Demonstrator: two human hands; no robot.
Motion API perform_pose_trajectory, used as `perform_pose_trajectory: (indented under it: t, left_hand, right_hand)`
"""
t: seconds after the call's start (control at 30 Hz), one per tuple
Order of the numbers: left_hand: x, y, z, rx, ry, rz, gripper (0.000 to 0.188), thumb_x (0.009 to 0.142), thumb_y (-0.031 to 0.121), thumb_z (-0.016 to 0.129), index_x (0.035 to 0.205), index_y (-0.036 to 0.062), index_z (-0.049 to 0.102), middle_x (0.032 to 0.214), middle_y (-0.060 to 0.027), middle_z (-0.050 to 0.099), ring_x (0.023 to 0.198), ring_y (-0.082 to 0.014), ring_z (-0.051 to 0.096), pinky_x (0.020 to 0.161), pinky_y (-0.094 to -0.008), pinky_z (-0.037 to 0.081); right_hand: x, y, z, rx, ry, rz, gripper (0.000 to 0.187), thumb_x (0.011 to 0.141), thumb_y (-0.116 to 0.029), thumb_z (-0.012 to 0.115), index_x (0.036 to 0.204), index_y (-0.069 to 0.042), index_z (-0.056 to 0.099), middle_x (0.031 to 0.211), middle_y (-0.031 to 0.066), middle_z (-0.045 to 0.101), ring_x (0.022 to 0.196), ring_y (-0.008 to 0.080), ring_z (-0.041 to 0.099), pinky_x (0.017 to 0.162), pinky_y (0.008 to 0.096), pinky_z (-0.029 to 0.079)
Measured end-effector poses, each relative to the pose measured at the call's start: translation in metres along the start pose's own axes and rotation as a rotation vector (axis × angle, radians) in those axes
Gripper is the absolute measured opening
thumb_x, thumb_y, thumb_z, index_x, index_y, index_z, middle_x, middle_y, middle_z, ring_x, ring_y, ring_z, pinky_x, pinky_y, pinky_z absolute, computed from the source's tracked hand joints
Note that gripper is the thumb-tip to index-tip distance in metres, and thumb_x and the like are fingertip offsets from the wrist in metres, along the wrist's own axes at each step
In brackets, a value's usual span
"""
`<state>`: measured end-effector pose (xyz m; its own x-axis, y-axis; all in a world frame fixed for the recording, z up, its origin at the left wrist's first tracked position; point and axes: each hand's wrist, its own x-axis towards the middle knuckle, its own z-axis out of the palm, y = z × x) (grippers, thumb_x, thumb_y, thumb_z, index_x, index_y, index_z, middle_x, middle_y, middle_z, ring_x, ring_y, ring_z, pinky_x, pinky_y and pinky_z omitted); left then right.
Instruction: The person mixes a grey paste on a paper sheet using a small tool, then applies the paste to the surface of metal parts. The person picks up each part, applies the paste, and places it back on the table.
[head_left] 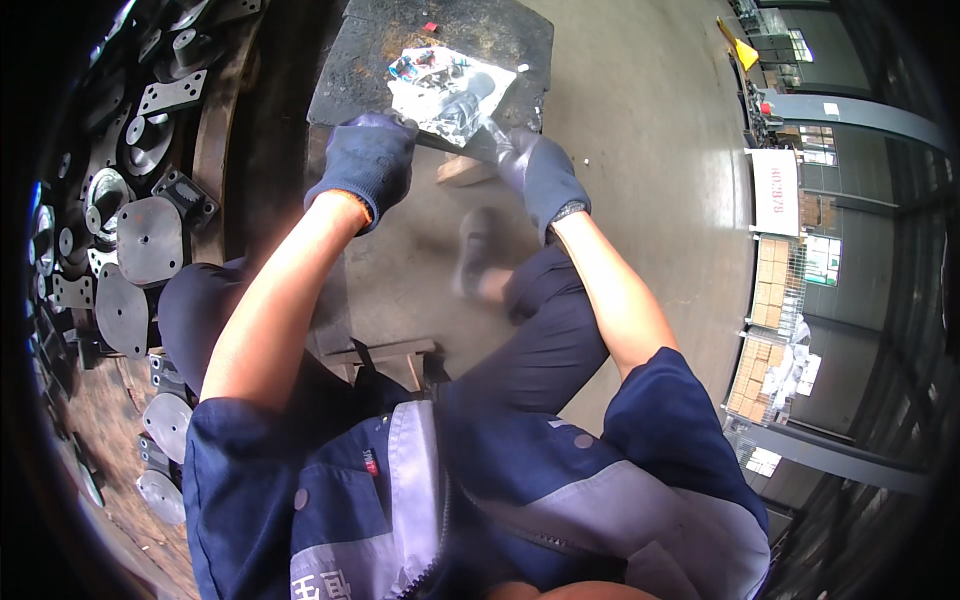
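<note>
A shiny metal part [447, 92] is gripped at the near edge of the dark counter [360, 70] by both gloved hands: left hand [368, 165] clenched, right hand [540, 172] blurred, apparently clamped too.

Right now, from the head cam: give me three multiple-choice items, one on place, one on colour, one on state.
1. Where do the round metal plates lie?
A. to the person's left
B. to the person's right
C. on the block

2. What colour are the gloves?
A. white
B. dark blue
C. orange

3. What is the left hand doing?
A. hanging free
B. resting on a knee
C. closed on a shiny part at the block

Answers: 1 A, the plates fill the left edge. 2 B, both hands, right hand too, wear dark blue. 3 C, its fingers curl at the part's edge.
</note>
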<state>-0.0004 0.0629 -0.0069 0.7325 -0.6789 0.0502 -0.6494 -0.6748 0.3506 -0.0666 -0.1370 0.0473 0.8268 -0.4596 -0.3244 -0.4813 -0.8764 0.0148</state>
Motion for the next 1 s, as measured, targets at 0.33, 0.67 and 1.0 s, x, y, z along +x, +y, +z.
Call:
perform_pose_trajectory:
  t: [0.33, 0.67, 1.0]
  left_hand:
    - [0.001, 0.000, 0.000, 0.008, -0.032, -0.007, 0.031, 0.074, 0.011, 0.055, 0.104, 0.0125, 0.062, 0.085, -0.0154, 0.066, 0.080, -0.0357, 0.065, 0.067, -0.0469, 0.053]
    - [0.002, 0.001, -0.004, 0.014, -0.030, -0.009, 0.028, 0.076, 0.011, 0.054, 0.103, 0.0111, 0.061, 0.085, -0.0152, 0.066, 0.080, -0.0360, 0.065, 0.066, -0.0469, 0.052]
    - [0.003, 0.011, -0.016, -0.006, -0.108, -0.052, 0.021, 0.081, 0.010, 0.053, 0.096, 0.0113, 0.068, 0.093, -0.0142, 0.068, 0.090, -0.0314, 0.066, 0.076, -0.0437, 0.053]
  right_hand:
    - [0.017, 0.026, 0.072, 0.382, -0.025, -0.064, 0.017, 0.093, -0.020, 0.057, 0.089, -0.005, 0.064, 0.077, 0.0122, 0.067, 0.068, 0.0203, 0.059, 0.065, 0.0365, 0.048]
    - [0.012, 0.004, 0.061, -0.035, 0.298, -0.188, 0.011, 0.090, -0.016, 0.058, 0.085, -0.008, 0.063, 0.075, 0.0110, 0.066, 0.065, 0.0205, 0.057, 0.062, 0.0340, 0.048]
    - [0.009, 0.010, 0.076, -0.600, 0.200, -0.704, 0.014, 0.082, -0.013, 0.057, 0.091, -0.015, 0.067, 0.086, 0.0035, 0.070, 0.077, 0.0229, 0.069, 0.054, 0.0431, 0.043]
